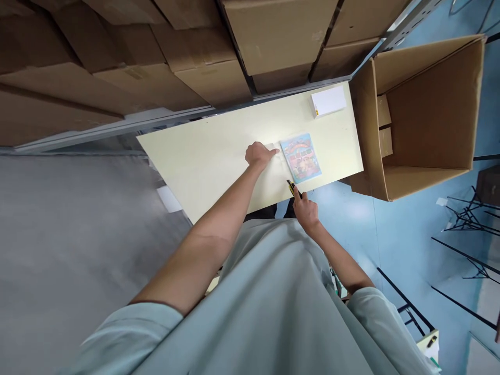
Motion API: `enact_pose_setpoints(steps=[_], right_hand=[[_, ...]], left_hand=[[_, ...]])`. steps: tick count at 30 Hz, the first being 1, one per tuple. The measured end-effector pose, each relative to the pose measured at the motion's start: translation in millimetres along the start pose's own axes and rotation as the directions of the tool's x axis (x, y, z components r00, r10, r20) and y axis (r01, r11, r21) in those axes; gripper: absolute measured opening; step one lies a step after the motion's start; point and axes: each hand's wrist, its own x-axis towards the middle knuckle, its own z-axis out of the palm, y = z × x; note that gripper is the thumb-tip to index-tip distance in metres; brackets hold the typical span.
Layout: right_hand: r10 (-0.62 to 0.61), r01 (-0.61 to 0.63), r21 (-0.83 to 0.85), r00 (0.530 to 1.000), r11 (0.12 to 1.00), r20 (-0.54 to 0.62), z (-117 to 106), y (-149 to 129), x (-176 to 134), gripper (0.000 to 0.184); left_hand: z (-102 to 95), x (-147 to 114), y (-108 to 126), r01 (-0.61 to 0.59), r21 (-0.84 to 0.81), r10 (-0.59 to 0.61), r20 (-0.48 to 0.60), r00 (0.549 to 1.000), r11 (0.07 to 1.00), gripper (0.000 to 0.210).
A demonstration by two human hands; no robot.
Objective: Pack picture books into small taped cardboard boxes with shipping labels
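Note:
A thin booklet with a colourful cartoon cover [300, 158] lies on the pale table [219, 161], in what looks like a clear plastic sleeve [278, 165] whose loose part stretches to the left. My left hand [259, 154] is closed at the far left edge of that sleeve, thumb pointing toward the booklet; the fingertips' grip is partly hidden. In my right hand [305, 209] is a black and yellow utility knife [291, 187]. Its tip points up and left, close to the booklet's lower left corner.
A white box [328, 101] sits at the table's far right corner. Beyond the right end stands a large open carton [429, 114]. Stacked cardboard boxes [281, 36] line a shelf along the far side. Black metal frames [464, 219] stand on the blue floor at right.

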Motion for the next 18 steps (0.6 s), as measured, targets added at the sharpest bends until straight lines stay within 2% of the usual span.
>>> enact_pose_setpoints(steps=[7,10,12,16,18], right_hand=[[-0.019,0.015,0.043,0.995,0.999,0.094,15,15,-31,0.068],[-0.051,0.039,0.101,0.993,0.994,0.111,11,28,-42,0.065],[-0.059,0.048,0.14,0.995,0.989,0.077,3,41,-49,0.064],[-0.071,0.076,0.179,0.997,0.981,-0.033,-21,69,-51,0.062],[-0.106,0.121,0.187,0.99,0.975,-0.091,-39,83,-43,0.06]], left_hand=[[10.9,-5,-3,-0.045,-0.022,0.045,-0.04,0.998,0.999,0.042],[17.4,-18,-7,-0.132,-0.061,0.128,-0.068,0.989,0.989,0.04],[20.1,-32,-12,-0.207,-0.113,0.198,-0.084,0.977,0.972,0.04],[17.8,-70,-21,-0.4,-0.184,0.371,-0.175,0.912,0.898,0.025],[10.2,-88,-20,-0.528,-0.157,0.483,-0.251,0.839,0.835,0.02]])
